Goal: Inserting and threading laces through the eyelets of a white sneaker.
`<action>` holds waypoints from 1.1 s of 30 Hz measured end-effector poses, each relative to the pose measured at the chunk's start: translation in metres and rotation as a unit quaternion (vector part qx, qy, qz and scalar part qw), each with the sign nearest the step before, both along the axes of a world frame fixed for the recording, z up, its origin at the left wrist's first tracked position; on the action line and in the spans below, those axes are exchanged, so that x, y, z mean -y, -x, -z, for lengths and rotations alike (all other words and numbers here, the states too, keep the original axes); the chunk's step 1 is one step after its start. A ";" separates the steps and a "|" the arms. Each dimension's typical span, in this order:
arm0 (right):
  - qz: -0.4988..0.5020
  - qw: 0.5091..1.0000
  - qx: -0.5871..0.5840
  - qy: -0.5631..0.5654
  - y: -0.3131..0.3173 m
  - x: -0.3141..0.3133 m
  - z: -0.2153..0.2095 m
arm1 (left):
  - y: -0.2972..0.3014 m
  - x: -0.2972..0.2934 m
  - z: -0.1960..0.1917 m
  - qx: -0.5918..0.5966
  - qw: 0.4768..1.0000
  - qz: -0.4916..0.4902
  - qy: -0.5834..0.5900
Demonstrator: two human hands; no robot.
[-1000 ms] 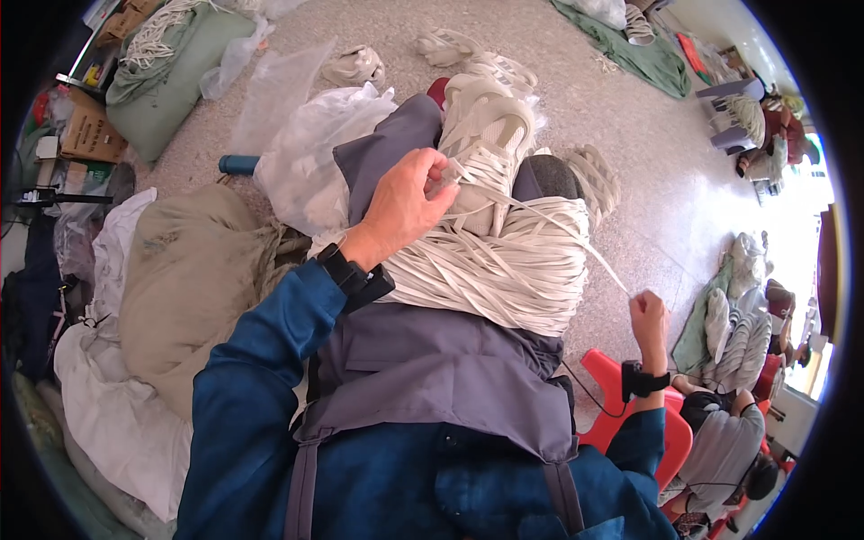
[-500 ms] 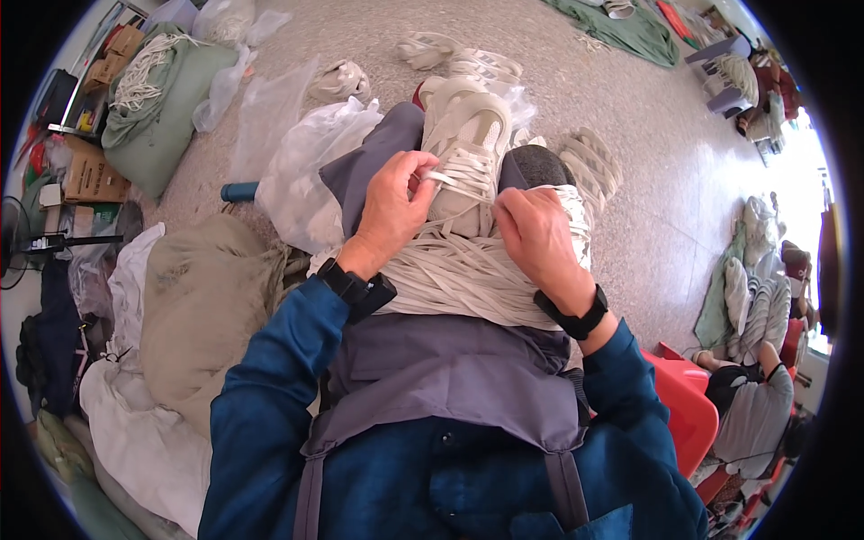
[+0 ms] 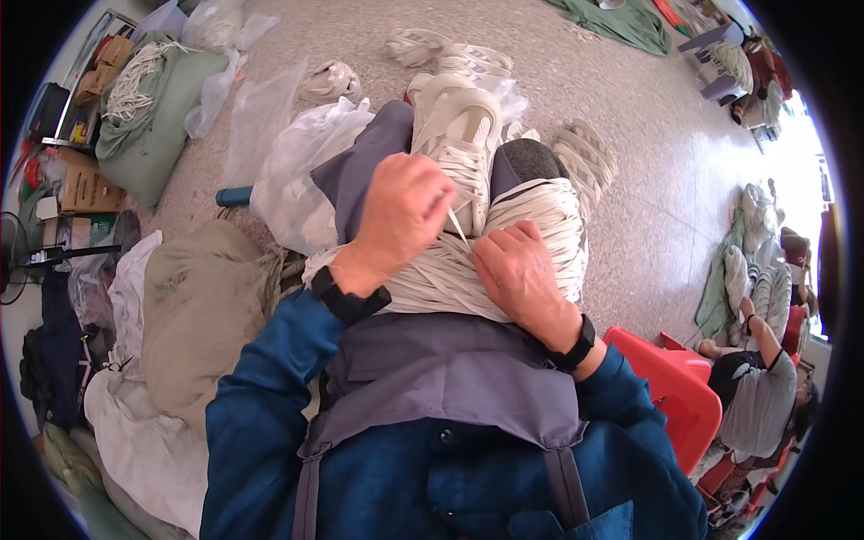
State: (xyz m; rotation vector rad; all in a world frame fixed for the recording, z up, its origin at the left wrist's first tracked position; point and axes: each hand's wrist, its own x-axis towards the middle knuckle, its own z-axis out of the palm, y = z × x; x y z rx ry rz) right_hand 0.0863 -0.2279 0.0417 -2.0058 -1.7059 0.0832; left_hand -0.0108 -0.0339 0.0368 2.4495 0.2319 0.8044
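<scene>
A cream lace-up sneaker (image 3: 458, 126) rests between my knees, toe toward me, with flat laces criss-crossed over its tongue. A large bundle of pale shoelaces (image 3: 425, 286) lies across my lap on a grey apron (image 3: 450, 369). My left hand (image 3: 402, 209) is closed beside the shoe's lacing, its fingertips slightly blurred. From it a thin stretch of lace (image 3: 459, 225) runs taut down to my right hand (image 3: 522, 272). That hand is pinched closed on the lace, over the bundle. The left fingertips partly cover the shoe's near end.
Several more sneakers (image 3: 475, 60) lie on the speckled floor ahead. White plastic bags (image 3: 297, 184) and a beige sack (image 3: 211, 306) lie to my left. A red plastic stool (image 3: 670, 396) stands close at my right; beyond it another person (image 3: 760, 405) sits.
My left hand has shifted a little right and turned over at the lacing. My right hand has moved down and left, and a lace now stretches between the two hands.
</scene>
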 end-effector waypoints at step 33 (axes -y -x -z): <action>0.003 0.602 -0.754 -0.261 -0.093 0.086 -0.046 | 0.153 -0.209 0.025 -0.287 0.932 -0.174 0.138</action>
